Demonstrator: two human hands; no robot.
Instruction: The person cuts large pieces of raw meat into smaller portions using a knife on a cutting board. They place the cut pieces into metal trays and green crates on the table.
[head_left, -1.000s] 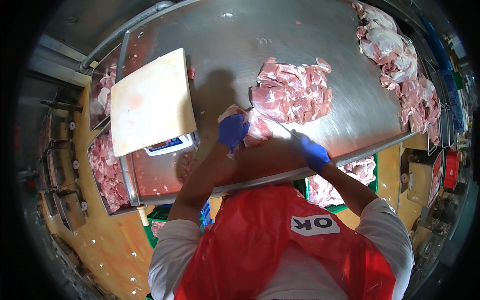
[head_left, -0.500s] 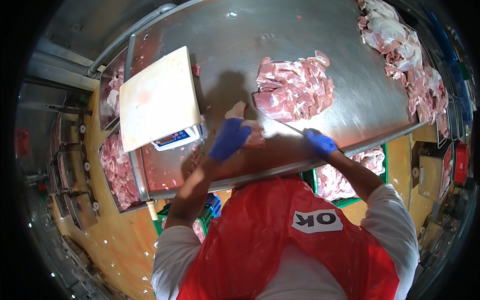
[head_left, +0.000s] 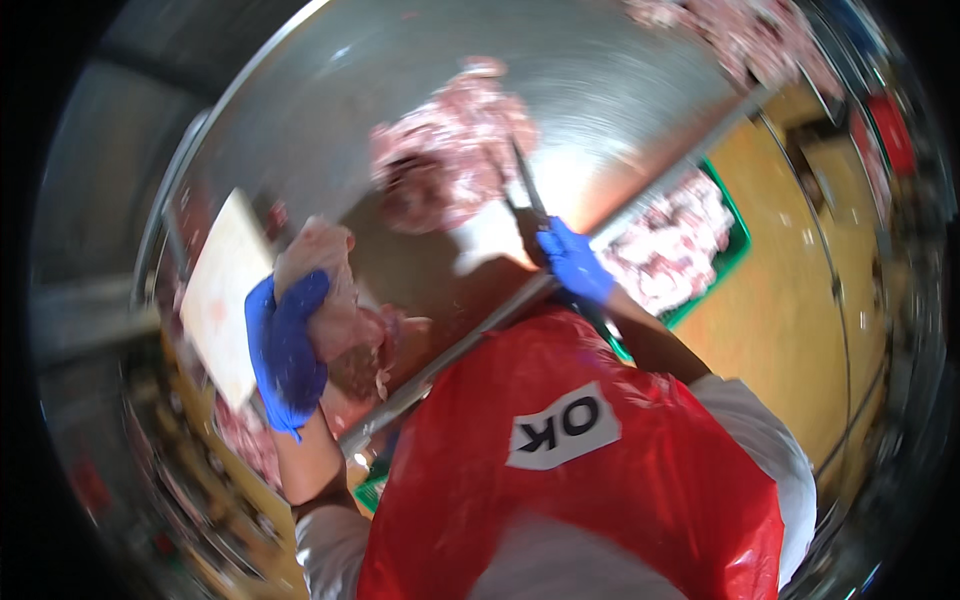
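Left hand [head_left: 287, 350], blue glove: closed round a pale piece of raw meat [head_left: 335, 300], lifted clear of the steel table [head_left: 300, 130] at about 9 o'clock from the picture's centre. The fingers wrap the piece from its left side, probably so that it hangs free and can be carried rather than slid.

Right hand [head_left: 575, 262], blue glove: closed on the handle of a knife [head_left: 525, 185], blade pointing toward 12 o'clock, tip near the meat pile [head_left: 455, 150]. The blade is held low and away from the body, apart from the lifted piece, which keeps the edge clear of the other hand.

Meat pile: on the table, at 12 o'clock from centre, just beyond the knife tip.

Scale [head_left: 225, 300], flat white platform: at 9 o'clock, just left of the lifted piece and behind the left hand.

Green crate [head_left: 690, 245] of meat: below the table's front edge, at 2 o'clock, set where cut pieces could drop into it.

Red apron [head_left: 600, 480]: fills the lower picture, 6 o'clock.

Change from half a second ago: the left hand then lay near the table edge by the scale's display; it now holds the piece raised and further left. The right hand has kept its grip on the knife. The view has swung and blurred, so fine detail of the cut is uncertain.
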